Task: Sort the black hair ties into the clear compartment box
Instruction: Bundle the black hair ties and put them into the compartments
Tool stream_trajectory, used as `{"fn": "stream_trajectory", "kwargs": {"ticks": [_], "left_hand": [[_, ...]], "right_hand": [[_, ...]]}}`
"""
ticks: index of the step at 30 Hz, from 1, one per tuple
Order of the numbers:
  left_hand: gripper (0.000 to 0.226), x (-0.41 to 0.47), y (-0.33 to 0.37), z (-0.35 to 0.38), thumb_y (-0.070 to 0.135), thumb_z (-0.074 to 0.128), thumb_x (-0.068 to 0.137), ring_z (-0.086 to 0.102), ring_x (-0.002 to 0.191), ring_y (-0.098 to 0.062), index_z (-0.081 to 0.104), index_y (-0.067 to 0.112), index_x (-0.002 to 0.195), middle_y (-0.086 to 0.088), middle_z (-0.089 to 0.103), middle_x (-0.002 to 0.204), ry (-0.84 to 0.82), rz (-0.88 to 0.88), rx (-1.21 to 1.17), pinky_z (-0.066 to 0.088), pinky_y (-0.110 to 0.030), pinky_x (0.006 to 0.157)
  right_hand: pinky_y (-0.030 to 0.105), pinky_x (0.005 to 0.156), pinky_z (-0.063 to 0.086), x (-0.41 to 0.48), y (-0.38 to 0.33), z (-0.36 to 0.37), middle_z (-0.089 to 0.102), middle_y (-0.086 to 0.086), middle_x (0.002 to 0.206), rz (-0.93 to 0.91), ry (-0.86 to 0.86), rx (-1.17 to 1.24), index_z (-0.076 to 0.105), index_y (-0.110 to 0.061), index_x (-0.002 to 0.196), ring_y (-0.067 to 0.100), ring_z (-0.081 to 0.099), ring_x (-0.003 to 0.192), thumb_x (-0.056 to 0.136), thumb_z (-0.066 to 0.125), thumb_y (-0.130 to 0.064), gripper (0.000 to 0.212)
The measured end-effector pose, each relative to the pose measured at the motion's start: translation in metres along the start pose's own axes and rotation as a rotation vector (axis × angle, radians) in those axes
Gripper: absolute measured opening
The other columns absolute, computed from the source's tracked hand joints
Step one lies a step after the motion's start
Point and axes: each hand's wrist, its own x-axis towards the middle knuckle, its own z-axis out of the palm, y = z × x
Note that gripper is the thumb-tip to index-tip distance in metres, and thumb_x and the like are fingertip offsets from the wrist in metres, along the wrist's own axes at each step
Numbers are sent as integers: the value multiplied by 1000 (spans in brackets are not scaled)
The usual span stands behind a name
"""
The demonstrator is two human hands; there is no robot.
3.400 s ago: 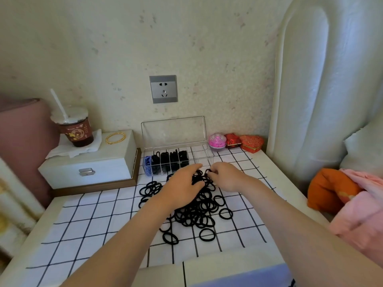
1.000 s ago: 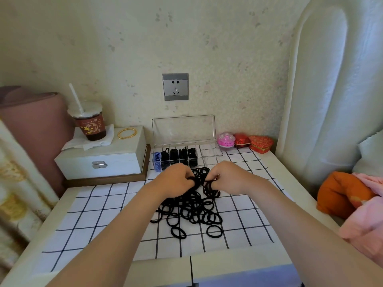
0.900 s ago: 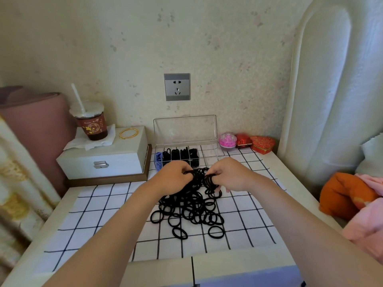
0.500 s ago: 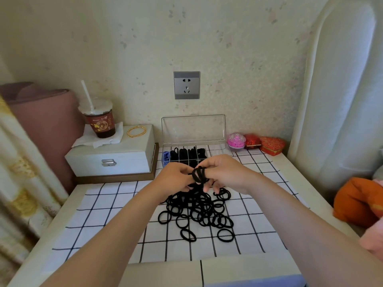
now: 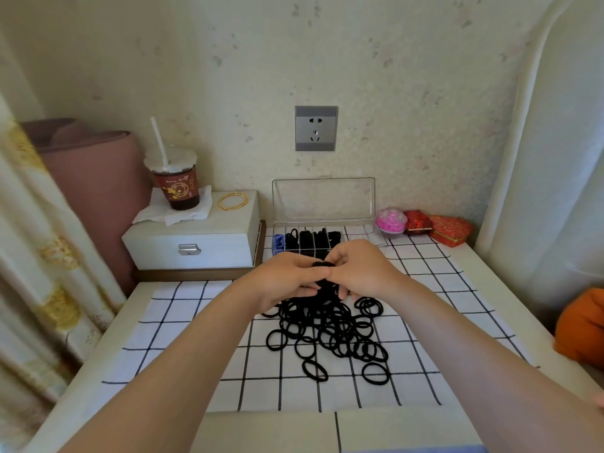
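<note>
A loose pile of black hair ties lies on the checked cloth in the middle of the table. Above the pile's far edge, my left hand and my right hand meet, both closed around a small bunch of black hair ties held between the fingertips. Behind the hands stands the clear compartment box with its lid upright. Several of its left compartments hold black ties, and the leftmost one holds something blue. Its right compartments look bare.
A white jewellery box at the back left carries an iced drink with a straw on a tissue and a gold bangle. A pink round case and two red boxes sit right of the clear box. A curtain hangs at left.
Both hands have gathered ties from the pile and lifted the bunch off the cloth, closer to the box. The camera has swung a little to the left.
</note>
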Motion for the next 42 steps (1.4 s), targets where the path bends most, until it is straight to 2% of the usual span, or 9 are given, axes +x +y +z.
{"fn": "stream_trajectory", "kwargs": {"ticks": [7,9,12,15,20,24,30,36,42], "left_hand": [[26,-1,-1,-9,10,52,101,68,106,-18,67,9,122,-10,71,116,44,14,-57,55,-30,94],[28,-1,0,-10,11,51,101,67,109,-19,66,11,125,-9,71,119,35,28,-84,55,-29,94],[28,-3,3,-9,12,54,100,67,110,-16,68,16,124,-4,72,118,4,60,-105,55,-29,95],[28,-4,4,-5,13,60,97,69,108,-15,69,17,123,-2,73,116,62,100,-79,56,-28,91],[23,-2,3,-4,14,74,87,74,89,-17,70,12,109,-10,74,104,246,134,-14,59,-21,72],[16,1,1,-2,12,74,86,74,87,-13,74,16,102,-3,76,99,272,160,12,59,-22,73],[23,5,-3,0,13,72,88,72,96,-13,75,17,111,-1,76,104,243,127,4,59,-24,79],[23,7,-7,-1,12,66,93,71,98,-14,73,16,115,-3,74,110,221,121,-18,58,-22,77],[24,6,-5,-7,8,57,98,68,89,-16,68,8,119,-12,70,110,236,32,-290,59,-26,77]], "right_hand": [[28,51,47,-7,2,-23,73,2,95,6,-140,257,71,-21,105,15,67,68,88,71,-28,18],[29,60,53,-7,6,-28,71,0,107,59,-115,316,70,-24,110,15,68,85,89,70,-38,26],[39,79,59,-6,10,-26,67,8,122,164,-284,474,64,-19,126,27,68,108,89,65,-50,48],[42,85,58,-7,7,-23,71,18,116,164,-367,597,65,-8,124,30,71,100,92,67,-36,42],[35,72,60,-4,3,-19,71,15,103,202,-275,668,70,-3,110,25,72,84,90,70,-16,23],[36,74,62,-1,5,-20,73,12,93,236,-243,686,67,-2,111,24,72,79,88,71,-5,23],[34,72,61,0,9,-17,72,14,106,222,-213,638,68,-4,114,24,72,86,88,73,-12,27],[31,69,61,5,9,-13,72,13,85,215,-124,650,72,-7,100,19,70,72,85,75,-8,15],[39,76,62,5,12,-17,75,13,96,275,-166,727,71,-6,105,25,73,83,86,73,-6,19]]}}
